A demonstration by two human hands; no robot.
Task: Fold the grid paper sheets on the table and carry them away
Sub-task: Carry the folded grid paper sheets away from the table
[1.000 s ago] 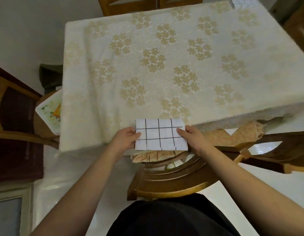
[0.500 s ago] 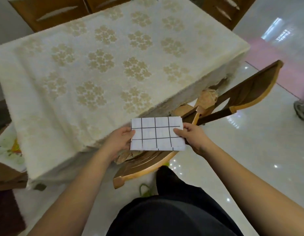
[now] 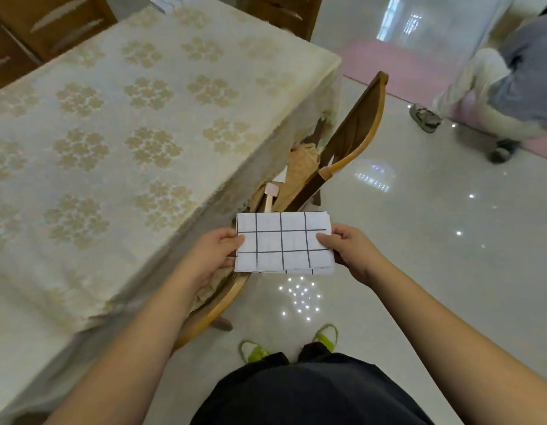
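Tablecloth (image 3: 137, 124) covers table; glossy floor (image 3: 419, 240) beside.

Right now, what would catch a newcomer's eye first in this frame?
The folded grid paper, held up at centre over the shiny floor, with the left hand pinching its left edge and the right hand its right edge. To the left, the floral cream tablecloth fills the table, with a wooden chair tucked against its edge. Another person crouches at upper right.
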